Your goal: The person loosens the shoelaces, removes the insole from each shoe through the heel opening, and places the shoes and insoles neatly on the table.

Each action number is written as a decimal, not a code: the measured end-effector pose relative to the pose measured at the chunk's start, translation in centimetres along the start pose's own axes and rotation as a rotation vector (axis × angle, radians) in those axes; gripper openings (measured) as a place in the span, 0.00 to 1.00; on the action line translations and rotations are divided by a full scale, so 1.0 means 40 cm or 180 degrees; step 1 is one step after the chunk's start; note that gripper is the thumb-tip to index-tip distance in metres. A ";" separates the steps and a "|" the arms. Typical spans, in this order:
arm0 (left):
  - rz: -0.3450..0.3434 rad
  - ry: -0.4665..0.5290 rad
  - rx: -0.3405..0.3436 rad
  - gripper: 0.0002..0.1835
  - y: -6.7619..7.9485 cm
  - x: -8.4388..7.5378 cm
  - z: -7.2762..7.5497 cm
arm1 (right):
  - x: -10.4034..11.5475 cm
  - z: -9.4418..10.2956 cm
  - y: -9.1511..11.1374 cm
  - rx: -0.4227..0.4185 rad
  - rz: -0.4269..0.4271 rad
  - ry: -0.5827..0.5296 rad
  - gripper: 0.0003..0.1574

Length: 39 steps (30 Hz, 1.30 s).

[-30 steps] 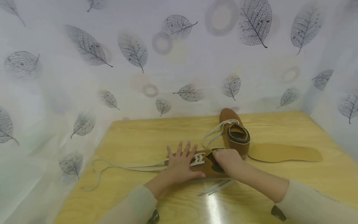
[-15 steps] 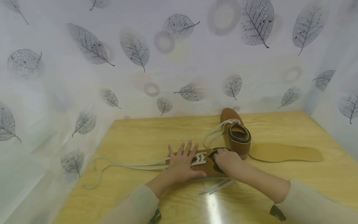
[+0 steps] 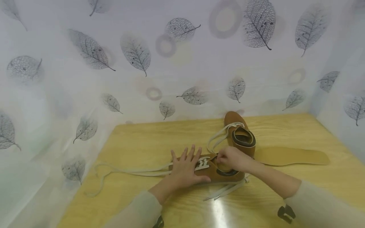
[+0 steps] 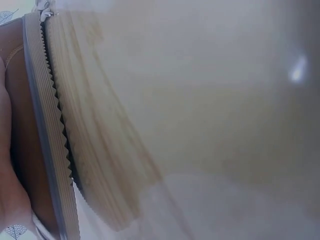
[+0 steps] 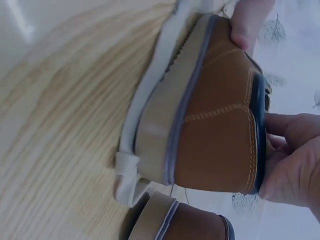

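A brown lace-up shoe [image 3: 212, 173] lies sideways on the table, toe to the left. My left hand [image 3: 184, 167] rests on its toe with the fingers spread. Over the shoe's opening, my right hand [image 3: 232, 157] has curled fingers and pinches a tan insole [image 3: 223, 166], partly visible inside the dark collar. In the right wrist view, the right hand [image 5: 295, 160] is at the collar of the shoe [image 5: 215, 145], and its fingertips are partly hidden. The left wrist view catches only the side of the shoe [image 4: 30, 130] and its ridged sole.
A second brown shoe [image 3: 243, 146] stands behind, toe toward the wall. A loose tan insole [image 3: 293, 156] lies to its right. Long white laces [image 3: 137, 171] trail left across the wooden table [image 3: 142, 139], and lace ends [image 3: 223, 191] lie in front. A leaf-patterned sheet [image 3: 182, 69] hangs behind.
My right hand has risen out of the shoe's opening toward the back, and a tan piece now shows inside the collar. The left hand keeps its place on the toe.
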<state>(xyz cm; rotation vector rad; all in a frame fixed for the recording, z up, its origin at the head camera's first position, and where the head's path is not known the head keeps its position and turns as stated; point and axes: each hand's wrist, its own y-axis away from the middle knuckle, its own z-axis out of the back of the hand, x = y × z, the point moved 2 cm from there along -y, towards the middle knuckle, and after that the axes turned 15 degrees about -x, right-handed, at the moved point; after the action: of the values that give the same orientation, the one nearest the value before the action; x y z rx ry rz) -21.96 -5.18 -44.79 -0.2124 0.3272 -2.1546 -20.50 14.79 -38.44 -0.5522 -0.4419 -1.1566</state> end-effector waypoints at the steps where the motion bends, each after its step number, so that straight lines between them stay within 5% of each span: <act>1: 0.0010 -0.0003 0.0002 0.61 0.001 0.000 0.000 | -0.002 0.006 -0.007 0.0062 -0.0051 -0.0170 0.08; 12: 0.0019 0.0026 -0.0021 0.62 0.002 -0.002 -0.004 | -0.044 0.037 -0.021 0.0274 -0.1207 -0.1469 0.13; 20: 0.0031 0.0046 0.0002 0.62 0.003 -0.003 -0.009 | -0.030 0.046 -0.005 0.0084 -0.0994 -0.1037 0.15; 28: 0.0094 0.0069 0.0074 0.61 0.007 0.005 -0.002 | -0.026 0.061 -0.008 -0.0094 -0.0486 -0.0706 0.05; 39: 0.0048 0.0069 0.0039 0.60 0.005 0.003 0.000 | -0.074 0.139 -0.001 0.0311 -0.0662 -0.0918 0.09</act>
<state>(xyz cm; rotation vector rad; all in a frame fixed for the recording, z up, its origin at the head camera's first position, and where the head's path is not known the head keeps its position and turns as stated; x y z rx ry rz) -21.87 -5.41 -44.86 -0.1794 0.3270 -2.1447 -21.81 20.36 -35.83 -0.6005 -0.8151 -1.2505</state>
